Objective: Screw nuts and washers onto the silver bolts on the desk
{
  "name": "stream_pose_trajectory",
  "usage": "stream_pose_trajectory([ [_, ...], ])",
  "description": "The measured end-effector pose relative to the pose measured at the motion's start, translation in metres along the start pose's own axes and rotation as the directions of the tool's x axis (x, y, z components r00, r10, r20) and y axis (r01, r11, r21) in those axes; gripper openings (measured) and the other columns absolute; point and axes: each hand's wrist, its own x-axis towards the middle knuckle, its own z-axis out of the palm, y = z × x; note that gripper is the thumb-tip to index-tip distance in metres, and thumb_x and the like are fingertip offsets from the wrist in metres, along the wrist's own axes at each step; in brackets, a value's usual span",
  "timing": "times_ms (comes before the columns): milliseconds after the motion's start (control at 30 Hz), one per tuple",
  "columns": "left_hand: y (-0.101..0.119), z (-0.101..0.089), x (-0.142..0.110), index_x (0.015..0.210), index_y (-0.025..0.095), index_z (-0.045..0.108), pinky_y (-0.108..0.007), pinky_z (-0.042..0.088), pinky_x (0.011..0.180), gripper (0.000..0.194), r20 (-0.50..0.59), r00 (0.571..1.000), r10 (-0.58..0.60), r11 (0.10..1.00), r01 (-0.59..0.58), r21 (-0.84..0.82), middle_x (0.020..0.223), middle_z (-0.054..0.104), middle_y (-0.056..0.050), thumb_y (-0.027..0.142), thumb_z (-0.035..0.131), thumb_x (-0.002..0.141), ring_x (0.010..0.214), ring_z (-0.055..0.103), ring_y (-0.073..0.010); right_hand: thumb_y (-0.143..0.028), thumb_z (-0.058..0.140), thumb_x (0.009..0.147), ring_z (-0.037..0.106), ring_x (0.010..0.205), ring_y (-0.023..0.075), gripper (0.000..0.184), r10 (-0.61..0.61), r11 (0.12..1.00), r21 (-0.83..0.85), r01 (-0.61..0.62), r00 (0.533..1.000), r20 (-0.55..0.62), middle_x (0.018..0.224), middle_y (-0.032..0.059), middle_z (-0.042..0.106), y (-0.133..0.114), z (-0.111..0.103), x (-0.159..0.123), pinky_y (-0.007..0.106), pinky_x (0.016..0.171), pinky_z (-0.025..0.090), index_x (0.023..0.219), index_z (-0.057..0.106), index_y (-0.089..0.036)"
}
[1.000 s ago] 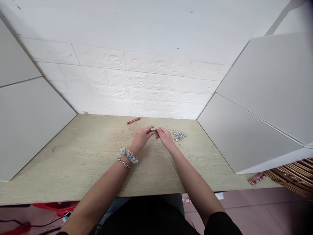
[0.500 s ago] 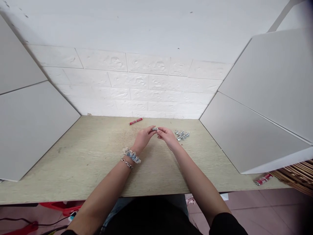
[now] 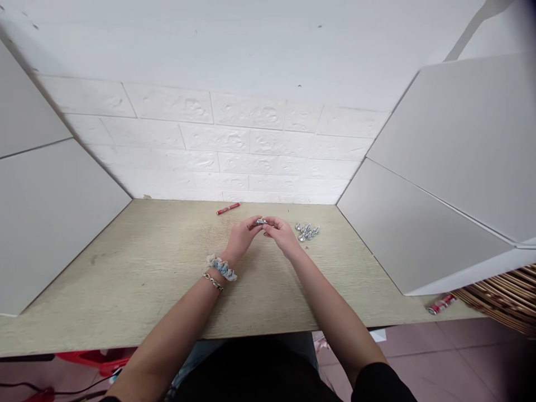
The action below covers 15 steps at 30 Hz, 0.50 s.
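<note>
My left hand (image 3: 242,238) and my right hand (image 3: 282,234) meet above the middle of the wooden table (image 3: 138,279). Both pinch one small silver metal piece (image 3: 261,222) between their fingertips. What kind of part it is I cannot make out. A small heap of several similar silver pieces (image 3: 307,231) lies on the table just right of my right hand. My left wrist wears a blue scrunchie (image 3: 221,266) and a chain bracelet.
A red pen-like stick (image 3: 228,209) lies near the back wall. White panels (image 3: 422,223) stand at both sides of the table. A small red and white object (image 3: 441,304) sits at the right front corner beside a wicker basket (image 3: 502,298).
Both hands stay closed on the small metal piece with only slight finger shifts. The view itself wobbles a little.
</note>
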Motion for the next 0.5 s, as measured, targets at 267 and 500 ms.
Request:
stream_pose_trajectory([
  [267, 0.0011, 0.0053, -0.0019, 0.098, 0.024, 0.064, -0.024, 0.048, 0.073, 0.024, 0.021, 1.000, 0.015, 1.000, -0.015, -0.003, 0.085, 0.070, 0.001, 0.032, 0.056, 0.077, 0.079, 0.064, -0.0148, -0.053, 0.043, 0.076, 0.048, 0.046, 0.0063, 0.037, -0.012, 0.999, -0.034, 0.008, 0.994, -0.104, 0.060, -0.0034, 0.053, 0.0026, 0.0013, 0.0011, 0.023, 0.051, 0.042, 0.076, 0.052, -0.018],
  [500, -0.0080, 0.0072, 0.0017, 0.105, 0.021, 0.062, -0.025, 0.049, 0.076, 0.030, -0.032, 0.996, -0.087, 0.996, 0.087, 0.016, 0.088, 0.070, -0.001, 0.030, 0.058, 0.076, 0.080, 0.064, -0.0154, -0.033, 0.060, 0.065, 0.053, 0.065, 0.0088, 0.028, 0.063, 0.998, -0.022, -0.064, 0.996, -0.056, 0.078, 0.0000, 0.058, 0.0085, 0.0055, 0.0032, 0.024, 0.061, 0.047, 0.088, 0.054, -0.018],
])
